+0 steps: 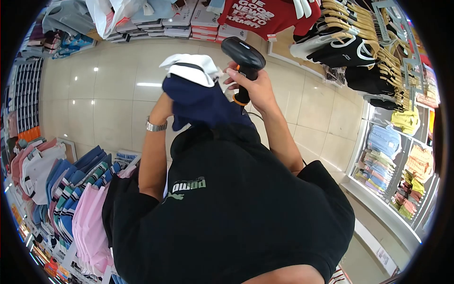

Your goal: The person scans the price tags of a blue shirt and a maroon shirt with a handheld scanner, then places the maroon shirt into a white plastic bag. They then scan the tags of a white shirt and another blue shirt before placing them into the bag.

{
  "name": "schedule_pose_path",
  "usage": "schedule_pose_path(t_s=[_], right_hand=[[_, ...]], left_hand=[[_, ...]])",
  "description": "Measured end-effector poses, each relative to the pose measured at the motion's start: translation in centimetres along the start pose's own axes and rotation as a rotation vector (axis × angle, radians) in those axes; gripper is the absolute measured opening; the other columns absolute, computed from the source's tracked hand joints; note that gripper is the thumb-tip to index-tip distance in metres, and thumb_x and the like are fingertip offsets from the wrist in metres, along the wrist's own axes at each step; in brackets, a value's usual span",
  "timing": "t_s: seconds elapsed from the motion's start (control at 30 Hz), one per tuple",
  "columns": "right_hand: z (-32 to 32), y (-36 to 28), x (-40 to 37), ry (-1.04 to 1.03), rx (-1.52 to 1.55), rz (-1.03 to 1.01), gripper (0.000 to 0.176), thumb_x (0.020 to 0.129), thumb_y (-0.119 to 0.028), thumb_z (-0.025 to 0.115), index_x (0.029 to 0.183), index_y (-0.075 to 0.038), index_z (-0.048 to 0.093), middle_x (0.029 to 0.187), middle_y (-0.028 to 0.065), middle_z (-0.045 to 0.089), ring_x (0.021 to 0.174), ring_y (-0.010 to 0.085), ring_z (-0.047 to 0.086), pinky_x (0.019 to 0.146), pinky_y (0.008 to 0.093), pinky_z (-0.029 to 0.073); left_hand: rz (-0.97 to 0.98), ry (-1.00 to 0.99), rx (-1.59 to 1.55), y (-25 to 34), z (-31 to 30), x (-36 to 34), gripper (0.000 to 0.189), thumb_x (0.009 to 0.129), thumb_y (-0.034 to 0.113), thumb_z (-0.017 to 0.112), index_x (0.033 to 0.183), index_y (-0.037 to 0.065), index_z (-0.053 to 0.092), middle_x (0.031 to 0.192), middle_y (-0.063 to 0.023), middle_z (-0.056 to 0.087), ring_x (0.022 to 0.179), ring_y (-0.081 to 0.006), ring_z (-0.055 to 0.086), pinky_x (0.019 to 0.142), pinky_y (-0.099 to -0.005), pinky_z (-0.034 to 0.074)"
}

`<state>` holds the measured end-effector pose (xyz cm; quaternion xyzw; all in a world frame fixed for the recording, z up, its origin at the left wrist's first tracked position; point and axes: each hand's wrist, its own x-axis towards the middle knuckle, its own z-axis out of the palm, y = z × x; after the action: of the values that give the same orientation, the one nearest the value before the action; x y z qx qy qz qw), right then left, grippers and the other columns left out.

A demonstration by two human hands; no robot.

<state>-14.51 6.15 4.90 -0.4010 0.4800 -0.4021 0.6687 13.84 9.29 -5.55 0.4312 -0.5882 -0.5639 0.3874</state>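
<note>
Shop floor (109, 90): left hand (164, 105) holds navy garment (203, 102), right hand (255, 87) grips scanner (243, 53).

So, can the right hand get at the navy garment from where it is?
Probably yes: the right hand, gripping the scanner, is right beside the navy garment that the left hand holds up; nothing lies between them.

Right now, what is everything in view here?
barcode scanner: one, black, held up at top centre
folded garment: one, navy and white, beside the scanner
polo shirts: many, pink, blue and striped, rack lower left
hung tops: many, black, rail upper right
T-shirt: one, red with white print, top
shelved shirts: stacks, blue and yellow, right
wristwatch: one, silver, left wrist
left hand: grip on the garment
right hand: grip on the scanner
</note>
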Motion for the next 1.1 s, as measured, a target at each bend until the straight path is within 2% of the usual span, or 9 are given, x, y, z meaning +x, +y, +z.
schedule_pose_path(t_s=[0.07,0.2,0.3,0.4,0.57,0.67,0.8,0.83,1.1], right_hand=[[0.7,-0.4,-0.4,-0.035,-0.024,-0.001,0.038,0.088,-0.015,0.076,0.119,0.002,0.063,0.110,0.0114,0.068,0.097,0.0193,0.067,0.082,0.0330,0.055],[1.6,-0.4,-1.3,-0.085,-0.167,0.010,0.052,0.077,-0.018,0.087,0.117,0.004,0.063,0.111,0.0082,0.068,0.103,0.0140,0.061,0.097,0.0331,0.049],[3.0,0.2,-1.3,-0.008,-0.391,-0.046,0.057,0.072,-0.013,0.088,0.119,0.005,0.062,0.113,0.0104,0.068,0.104,0.0151,0.062,0.096,0.0333,0.049],[2.4,0.7,-0.4,0.062,-0.244,0.088,0.058,0.073,-0.011,0.086,0.122,0.003,0.059,0.119,0.0134,0.066,0.110,0.0172,0.060,0.097,0.0330,0.048],[0.9,2.9,1.1,0.191,-0.551,-0.402,0.043,0.077,-0.020,0.083,0.108,0.003,0.064,0.091,0.0058,0.067,0.082,0.0152,0.064,0.078,0.0322,0.053],[1.6,-1.2,-0.1,-0.014,-0.252,0.087,0.048,0.074,-0.025,0.088,0.106,0.003,0.065,0.091,0.0048,0.065,0.083,0.0137,0.061,0.078,0.0309,0.052],[1.0,-0.4,0.4,-0.008,-0.585,0.090,0.052,0.069,-0.027,0.092,0.103,0.003,0.065,0.090,0.0043,0.065,0.082,0.0131,0.060,0.075,0.0297,0.051],[0.6,1.4,0.8,0.032,-0.569,0.073,0.038,0.074,-0.014,0.086,0.102,-0.001,0.065,0.092,0.0036,0.063,0.081,0.0131,0.059,0.074,0.0285,0.047],[-1.4,3.4,1.9,0.090,0.030,0.052,0.036,0.074,0.006,0.072,0.107,-0.002,0.060,0.094,0.0036,0.061,0.087,0.0135,0.061,0.080,0.0289,0.050]], left_hand=[[0.138,0.084,0.361,4.6,2.7,1.9,0.076,0.071,0.011,0.083,0.138,0.001,0.048,0.127,-0.0202,0.064,0.115,-0.0329,0.064,0.096,-0.0403,0.051],[-0.073,0.266,0.717,7.7,6.8,2.7,0.071,0.067,0.004,0.073,0.131,-0.009,0.046,0.086,-0.0252,0.068,0.082,-0.0438,0.067,0.072,-0.0495,0.054],[-0.240,0.173,0.677,8.5,8.3,2.3,0.062,0.068,0.006,0.073,0.124,-0.005,0.049,0.110,-0.0265,0.064,0.089,-0.0461,0.065,0.074,-0.0511,0.054],[-0.094,0.124,0.819,8.2,7.9,2.3,0.068,0.068,0.009,0.076,0.127,-0.006,0.046,0.124,-0.0304,0.058,0.085,-0.0447,0.067,0.075,-0.0500,0.057],[-0.106,0.136,0.772,8.1,7.8,1.7,0.058,0.072,0.011,0.078,0.122,-0.002,0.051,0.137,-0.0279,0.049,0.090,-0.0491,0.064,0.077,-0.0520,0.055],[-0.106,0.100,0.851,7.3,7.7,1.4,0.049,0.074,0.009,0.075,0.117,-0.001,0.055,0.139,-0.0277,0.049,0.086,-0.0464,0.066,0.075,-0.0505,0.056],[-0.112,-0.017,0.994,8.1,8.6,0.8,0.043,0.073,0.002,0.069,0.114,-0.003,0.058,0.146,-0.0272,0.044,0.076,-0.0432,0.069,0.071,-0.0488,0.058],[-0.114,-0.025,0.999,7.8,9.2,0.7,0.042,0.074,0.001,0.068,0.115,-0.004,0.058,0.145,-0.0273,0.044,0.075,-0.0427,0.069,0.071,-0.0481,0.058],[0.066,0.151,0.472,6.4,9.2,-0.6,0.062,0.093,0.028,0.066,0.142,-0.002,0.044,0.136,-0.0236,0.055,0.094,-0.0343,0.070,0.078,-0.0407,0.056]])
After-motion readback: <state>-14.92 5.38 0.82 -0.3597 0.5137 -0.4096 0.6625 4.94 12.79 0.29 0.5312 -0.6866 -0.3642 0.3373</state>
